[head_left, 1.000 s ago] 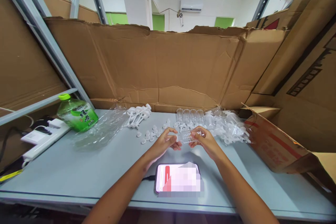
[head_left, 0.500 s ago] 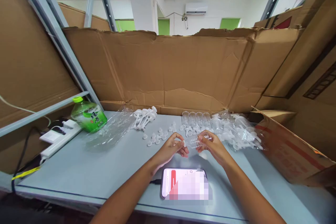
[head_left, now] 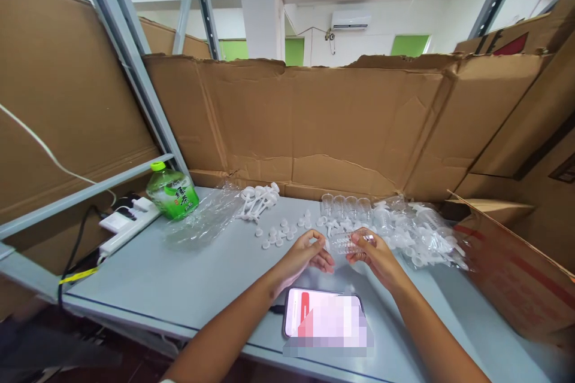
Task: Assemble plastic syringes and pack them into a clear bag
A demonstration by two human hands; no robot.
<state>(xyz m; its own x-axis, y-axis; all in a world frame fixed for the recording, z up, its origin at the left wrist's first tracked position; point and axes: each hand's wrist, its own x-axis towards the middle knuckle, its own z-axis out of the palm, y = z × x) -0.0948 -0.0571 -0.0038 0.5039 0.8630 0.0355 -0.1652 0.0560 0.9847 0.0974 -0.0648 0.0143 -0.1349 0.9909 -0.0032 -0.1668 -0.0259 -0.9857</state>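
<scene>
- My right hand (head_left: pixel 376 254) grips a small clear ribbed bottle (head_left: pixel 345 242), held sideways just above the worktop (head_left: pixel 179 275).
- My left hand (head_left: pixel 309 254) pinches at the bottle's left end, fingers curled; what it holds there is too small to tell.
- Loose white caps (head_left: pixel 276 234) lie just beyond the left hand.
- A lit phone (head_left: pixel 323 323) lies near the front edge of the worktop.

Small clear ribbed bottle (head_left: pixel 345 242) lying sideways above table
</scene>
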